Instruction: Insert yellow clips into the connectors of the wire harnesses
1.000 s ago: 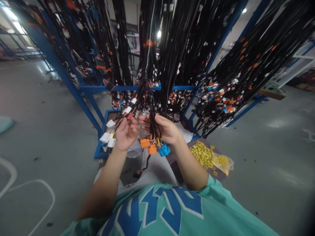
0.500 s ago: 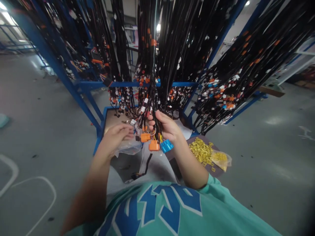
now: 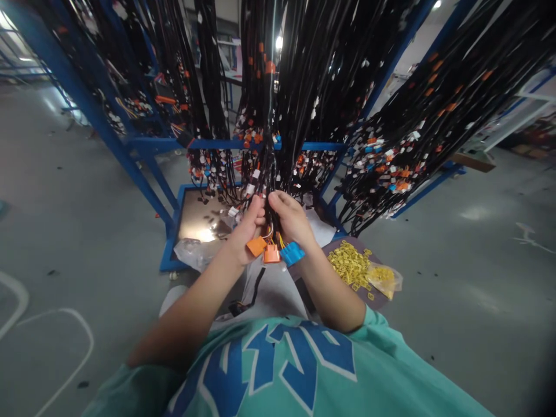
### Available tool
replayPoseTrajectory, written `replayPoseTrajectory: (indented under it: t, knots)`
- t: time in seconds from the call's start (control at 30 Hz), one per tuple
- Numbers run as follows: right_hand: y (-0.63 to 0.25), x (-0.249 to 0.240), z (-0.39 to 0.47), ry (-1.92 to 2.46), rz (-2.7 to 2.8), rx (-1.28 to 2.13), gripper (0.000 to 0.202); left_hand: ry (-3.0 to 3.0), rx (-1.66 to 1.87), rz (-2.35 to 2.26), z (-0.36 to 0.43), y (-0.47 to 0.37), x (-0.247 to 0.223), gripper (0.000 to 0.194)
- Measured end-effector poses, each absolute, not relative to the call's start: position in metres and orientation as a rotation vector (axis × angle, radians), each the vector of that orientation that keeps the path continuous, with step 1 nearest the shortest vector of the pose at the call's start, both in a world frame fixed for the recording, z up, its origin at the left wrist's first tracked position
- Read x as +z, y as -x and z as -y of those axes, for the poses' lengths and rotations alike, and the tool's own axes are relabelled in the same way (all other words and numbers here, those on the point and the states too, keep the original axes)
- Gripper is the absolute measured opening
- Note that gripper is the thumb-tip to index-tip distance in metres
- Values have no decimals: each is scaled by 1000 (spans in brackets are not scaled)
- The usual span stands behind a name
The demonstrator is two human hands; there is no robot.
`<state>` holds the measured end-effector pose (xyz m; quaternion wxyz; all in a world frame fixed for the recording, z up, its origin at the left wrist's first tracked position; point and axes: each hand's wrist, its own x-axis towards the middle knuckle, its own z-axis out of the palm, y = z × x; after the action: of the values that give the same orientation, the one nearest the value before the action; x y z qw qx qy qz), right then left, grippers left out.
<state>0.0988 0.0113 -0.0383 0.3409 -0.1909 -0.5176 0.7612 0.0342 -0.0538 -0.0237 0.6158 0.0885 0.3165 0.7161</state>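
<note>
A black wire harness [image 3: 270, 174] hangs down in front of me, its lower end between my hands. My right hand [image 3: 292, 219] is closed round its wires, thumb uppermost. From the left side my left hand [image 3: 248, 231] grips the same bunch, its fingers curled and partly hidden. Below the hands dangle an orange connector [image 3: 271, 253], a second, tilted orange connector [image 3: 256, 246] against my left palm, and a blue connector [image 3: 292, 253] by my right wrist. White connectors [image 3: 251, 184] hang just above my left hand.
A blue rack [image 3: 152, 179] carries many hanging harnesses [image 3: 321, 75] ahead and at both sides. Its base tray [image 3: 191, 214] holds clear plastic [image 3: 191, 252]. On the right, yellow clips [image 3: 350, 263] lie in a pile beside a bag of more clips [image 3: 384, 281].
My left hand has moved right and closed on the harness beside my right hand. The left orange connector has tilted. My right hand keeps its hold.
</note>
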Motion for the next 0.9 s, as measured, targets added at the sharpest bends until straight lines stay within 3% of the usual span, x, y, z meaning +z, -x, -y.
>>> replayPoseTrajectory:
  t: [0.43, 0.6, 0.9]
  knots:
    - [-101, -45, -14, 488, 1809, 1250, 48, -462, 1257, -919, 69, -26, -36, 13]
    - [-107, -42, -21, 584, 2028, 970, 44, -526, 1161, -984, 70, -23, -34, 9]
    - [-137, -38, -25, 496, 1812, 1098, 39, -506, 1066, -934, 62, -21, -38, 5]
